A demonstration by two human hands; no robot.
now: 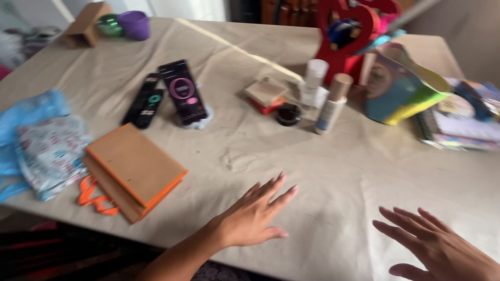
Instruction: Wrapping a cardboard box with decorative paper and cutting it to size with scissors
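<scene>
Two bare hands are held flat over a table [323, 171] covered with a beige cloth, in the lower part of the frame. The left hand [252, 216] is seen at lower centre, palm down, fingers spread and extended, nothing gripped; whether it touches the cloth cannot be told. The right hand [437, 247] is seen at the lower right, fingers likewise stretched open and empty. Nearest to the left hand, at the lower left, a brown box with orange edges [133, 171] is laid, an orange strap [94, 198] trailing from it toward the table's edge. Further left a patterned pouch [49, 153] is placed on blue plastic [26, 117]. Above the box, at upper centre-left, a black remote control [145, 101] lies just beside a phone [182, 91] with a lit screen, propped upright. At upper centre a small flat box [265, 92], a dark round jar [288, 114] and two bottles [329, 104] are grouped, well apart from both hands. A colourful bag [401, 86] is seen at the upper right
</scene>
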